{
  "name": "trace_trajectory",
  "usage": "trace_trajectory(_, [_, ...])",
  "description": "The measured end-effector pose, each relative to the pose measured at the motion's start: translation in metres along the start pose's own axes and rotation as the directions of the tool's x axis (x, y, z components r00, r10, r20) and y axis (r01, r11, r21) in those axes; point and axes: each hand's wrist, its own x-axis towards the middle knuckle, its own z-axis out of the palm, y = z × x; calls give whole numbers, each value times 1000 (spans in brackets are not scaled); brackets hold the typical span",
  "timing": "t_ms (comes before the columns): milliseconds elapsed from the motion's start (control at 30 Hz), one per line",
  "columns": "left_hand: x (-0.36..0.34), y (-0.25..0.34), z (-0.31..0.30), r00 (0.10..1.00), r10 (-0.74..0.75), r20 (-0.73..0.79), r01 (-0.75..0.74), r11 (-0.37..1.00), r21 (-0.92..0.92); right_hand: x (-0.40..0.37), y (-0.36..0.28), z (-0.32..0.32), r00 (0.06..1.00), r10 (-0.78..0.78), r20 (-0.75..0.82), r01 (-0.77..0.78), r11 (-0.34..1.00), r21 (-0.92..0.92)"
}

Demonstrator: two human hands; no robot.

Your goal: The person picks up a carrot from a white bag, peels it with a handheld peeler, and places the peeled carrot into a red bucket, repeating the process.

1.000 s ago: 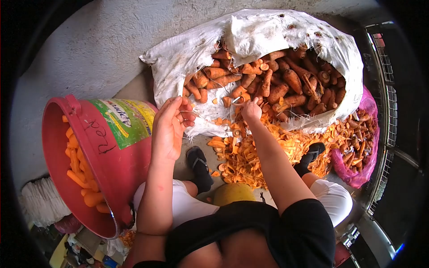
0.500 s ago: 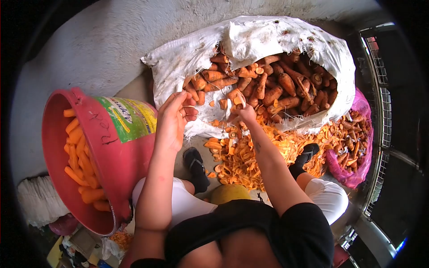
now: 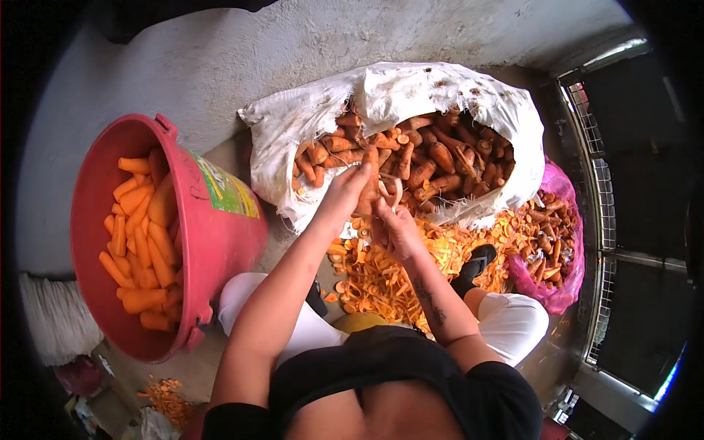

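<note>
My left hand (image 3: 343, 193) is wrapped round an unpeeled carrot (image 3: 369, 180), which points up and away from me in front of the sack's mouth. Close beside it, my right hand (image 3: 397, 229) is closed on a pale peeler (image 3: 394, 193), whose head is near the carrot's side; whether it touches cannot be made out. Beyond both hands lies a torn white sack (image 3: 293, 114) full of unpeeled carrots (image 3: 441, 155). Orange peelings (image 3: 381, 282) are heaped on the floor below my hands.
To my left, a tilted red tub (image 3: 227, 242) holds peeled carrots (image 3: 143, 249). A pink mesh bag (image 3: 568, 293) with carrot pieces lies at the right, near a metal-framed mesh door (image 3: 603, 213). A rough wall (image 3: 308, 51) stands behind the sack. My feet are among the peelings.
My left hand, earlier raised near the sack's left side with no carrot visible in it, now grips an unpeeled carrot. Both hands have come together. The camera view has shifted.
</note>
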Motion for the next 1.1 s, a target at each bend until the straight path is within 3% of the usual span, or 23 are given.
trace_trajectory(67, [1,-5,1,1000,-8,16,10,993,-121,-20,-25,17,974,-74,-213,56,994,-92])
trace_trajectory(133, [-11,6,10,999,-37,7,38,980,-197,-26,-14,-29,955,-212,-210,179,970,-166])
trace_trajectory(200, [-14,4,9,997,-64,37,71,966,-247,-34,1,-74,838,-294,-460,124,923,-364])
trace_trajectory(233, [-20,10,13,995,-91,41,98,976,-194,-25,33,-133,782,-303,-544,27,890,-456])
trace_trajectory(300, [-23,9,19,997,-62,47,72,964,-255,-38,73,-196,713,-520,-470,-42,638,-769])
trace_trajectory(333, [-20,3,16,996,-68,59,78,978,-192,-47,86,-214,747,-456,-484,-221,517,-827])
trace_trajectory(400, [-22,2,17,987,-90,130,125,948,-292,-69,103,-217,803,-287,-522,-460,258,-850])
trace_trajectory(433, [-23,2,18,981,-95,166,148,929,-339,-72,117,-218,851,-194,-487,-500,-19,-866])
trace_trajectory(467, [-22,1,17,964,-81,253,180,899,-399,-75,140,-224,942,-115,-316,-336,-359,-871])
trace_trajectory(533, [-25,6,24,955,-146,259,241,890,-388,-78,155,-217,951,-76,-299,-297,-489,-821])
trace_trajectory(600, [-23,3,24,941,-172,290,273,894,-356,-82,157,-197,797,-173,-579,-598,-97,-795])
trace_trajectory(700, [-36,11,35,944,-126,305,194,959,-205,-84,146,-192,740,-168,-651,-667,-70,-741])
trace_trajectory(733, [-39,10,37,943,-198,266,237,964,-122,-83,148,-200,755,-200,-624,-647,-74,-759])
trace_trajectory(800, [-44,6,39,925,-300,232,255,945,205,-83,143,-210,765,-99,-637,-643,-57,-763])
trace_trajectory(833, [-45,5,40,907,-352,231,250,891,380,-82,138,-211,768,-47,-638,-640,-49,-767])
trace_trajectory(867, [-49,3,42,941,-268,207,95,795,599,-84,133,-211,783,-32,-621,-621,6,-783])
trace_trajectory(933, [-56,2,46,971,-75,228,-180,401,898,-84,133,-214,792,-77,-605,-592,145,-793])
trace_trajectory(967, [-57,1,47,976,-32,214,-195,295,935,-83,133,-215,796,-102,-597,-569,214,-794])
trace_trajectory(1000, [-55,0,46,979,14,203,-203,184,962,-86,134,-211,828,-220,-516,-484,184,-855])
trace_trajectory(1033, [-53,-2,44,978,63,197,-201,71,977,-89,133,-209,827,-193,-529,-473,272,-838])
trace_trajectory(1100, [-51,-1,34,935,216,282,-305,80,949,-95,119,-200,828,-137,-544,-442,436,-784])
